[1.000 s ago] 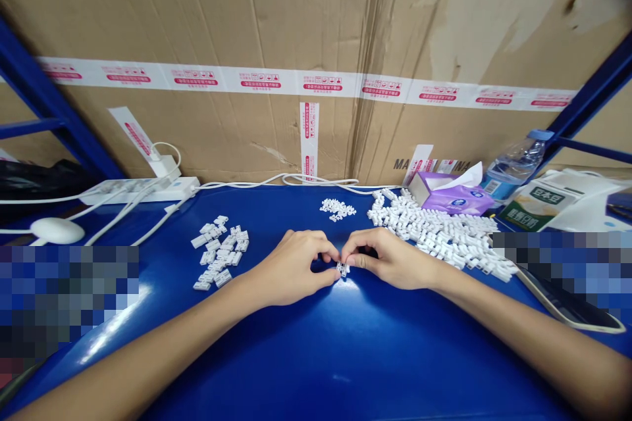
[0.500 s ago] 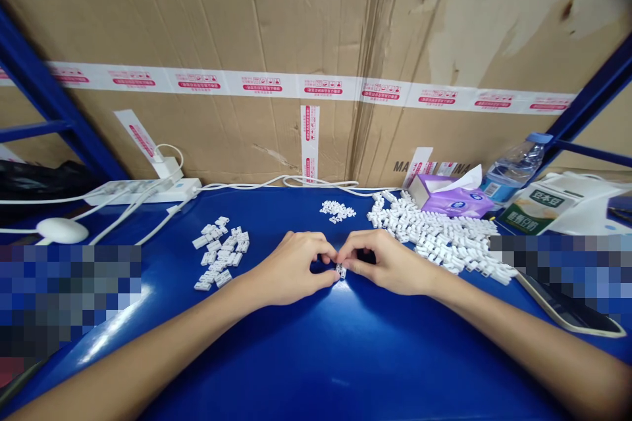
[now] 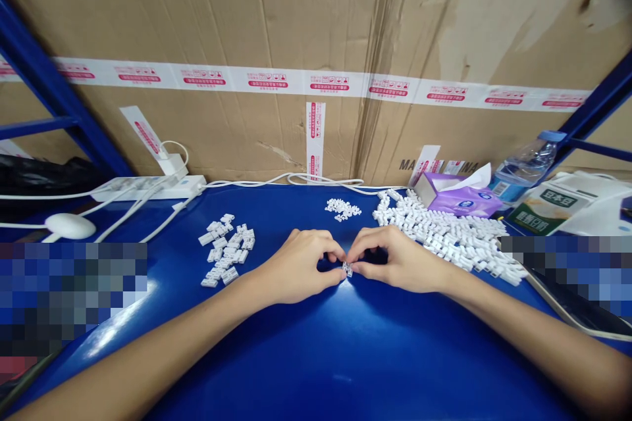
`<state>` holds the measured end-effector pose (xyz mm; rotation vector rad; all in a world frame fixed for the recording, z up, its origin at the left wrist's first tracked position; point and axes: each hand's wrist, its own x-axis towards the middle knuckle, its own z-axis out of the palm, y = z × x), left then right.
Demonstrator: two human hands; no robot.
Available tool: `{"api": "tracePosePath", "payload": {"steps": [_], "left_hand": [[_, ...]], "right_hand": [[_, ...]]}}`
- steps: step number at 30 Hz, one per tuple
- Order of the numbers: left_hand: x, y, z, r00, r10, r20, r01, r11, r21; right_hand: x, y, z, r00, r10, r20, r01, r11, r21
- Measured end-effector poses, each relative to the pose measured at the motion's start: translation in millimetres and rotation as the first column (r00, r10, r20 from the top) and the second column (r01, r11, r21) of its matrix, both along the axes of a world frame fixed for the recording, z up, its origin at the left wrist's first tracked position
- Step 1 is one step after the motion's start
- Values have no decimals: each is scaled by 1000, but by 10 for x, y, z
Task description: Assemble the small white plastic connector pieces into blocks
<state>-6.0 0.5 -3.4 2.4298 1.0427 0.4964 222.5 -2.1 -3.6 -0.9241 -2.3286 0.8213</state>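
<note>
Between the fingertips of both hands is a small white plastic piece (image 3: 347,269) with dark slots, partly covered by the fingers. My left hand (image 3: 303,266) pinches it from the left, thumb below and forefinger above. From the other side my right hand (image 3: 395,260) grips it with thumb and fingers. Left of my hands lies a loose group of white slotted blocks (image 3: 230,250). A big pile of similar white pieces (image 3: 444,233) spreads out beyond my right hand. Straight ahead is a little heap of tiny white parts (image 3: 343,208).
Blue table (image 3: 316,355) against a cardboard wall (image 3: 222,26). Back left: a white power strip (image 3: 148,189), cables and a round white object (image 3: 70,226). Back right: a purple tissue pack (image 3: 461,200), a water bottle (image 3: 526,168), a white-and-green package (image 3: 548,204), and a phone-like slab (image 3: 567,302).
The whole view has shifted slightly, so things sit a little further right. Both hands still pinch the small piece together, with the fingers only slightly changed.
</note>
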Motion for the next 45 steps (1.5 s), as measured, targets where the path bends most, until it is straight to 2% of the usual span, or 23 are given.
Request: {"api": "tracePosePath", "payload": {"steps": [6, 25, 31, 34, 45], "left_hand": [[6, -8, 6, 1000, 8, 0, -8, 1000, -8], [37, -18, 7, 999, 44, 25, -43, 999, -14], [35, -4, -21, 999, 38, 35, -38, 999, 4], [36, -6, -15, 999, 45, 29, -45, 999, -2], [43, -30, 36, 999, 50, 15, -50, 999, -12]], "right_hand": [[20, 9, -3, 999, 37, -10, -37, 999, 9], [-9, -66, 27, 995, 48, 90, -69, 965, 253], [-35, -112, 29, 994, 41, 101, -66, 963, 260], [-41, -101, 39, 996, 38, 86, -56, 974, 219], [-14, -72, 37, 992, -85, 95, 72, 989, 133]]}}
